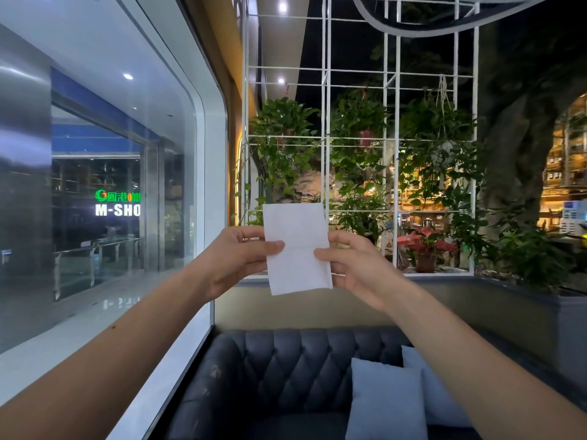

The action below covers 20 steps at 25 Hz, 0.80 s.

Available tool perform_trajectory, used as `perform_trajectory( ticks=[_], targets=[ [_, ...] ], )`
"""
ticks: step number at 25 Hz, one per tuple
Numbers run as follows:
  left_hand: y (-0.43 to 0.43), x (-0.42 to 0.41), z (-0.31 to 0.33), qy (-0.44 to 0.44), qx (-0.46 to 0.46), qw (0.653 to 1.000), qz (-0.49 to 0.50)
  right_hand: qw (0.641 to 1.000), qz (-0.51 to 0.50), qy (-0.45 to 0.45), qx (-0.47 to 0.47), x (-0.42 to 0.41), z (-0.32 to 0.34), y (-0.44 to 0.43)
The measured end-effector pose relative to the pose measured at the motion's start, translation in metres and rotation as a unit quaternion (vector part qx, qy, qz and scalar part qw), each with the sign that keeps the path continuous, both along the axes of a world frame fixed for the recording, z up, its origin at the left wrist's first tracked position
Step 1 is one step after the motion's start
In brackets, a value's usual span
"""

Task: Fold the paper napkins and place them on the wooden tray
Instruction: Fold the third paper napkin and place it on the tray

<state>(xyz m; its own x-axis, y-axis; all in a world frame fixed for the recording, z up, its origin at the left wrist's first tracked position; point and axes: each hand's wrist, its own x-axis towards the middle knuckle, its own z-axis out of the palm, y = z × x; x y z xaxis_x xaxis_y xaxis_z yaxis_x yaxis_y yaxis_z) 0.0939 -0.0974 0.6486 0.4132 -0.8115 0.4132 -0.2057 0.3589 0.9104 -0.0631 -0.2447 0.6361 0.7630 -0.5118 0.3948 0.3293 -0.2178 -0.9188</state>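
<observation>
A white paper napkin is held upright in the air in front of me, a tall rectangle with a horizontal crease across its middle. My left hand pinches its left edge at the crease between thumb and fingers. My right hand pinches the right edge at the same height. Both arms reach forward at chest height. No wooden tray is in view.
Below my arms stands a dark tufted leather sofa with two pale cushions. A large glass window fills the left. Behind the sofa rises a white wire grid with hanging green plants and a red-leaved potted plant.
</observation>
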Motion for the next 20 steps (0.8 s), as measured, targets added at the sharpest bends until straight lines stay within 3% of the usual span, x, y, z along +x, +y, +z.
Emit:
perform_trajectory(
  ticks=[12,20],
  targets=[
    [0.002,-0.004,0.000,-0.059,-0.051,0.996,0.036,0.999,0.011,-0.041,0.009,-0.005,0.007,-0.002],
    [-0.001,-0.011,0.000,-0.150,-0.105,0.981,0.064,0.997,0.025,-0.070,0.021,-0.014,0.012,0.001]
  ],
)
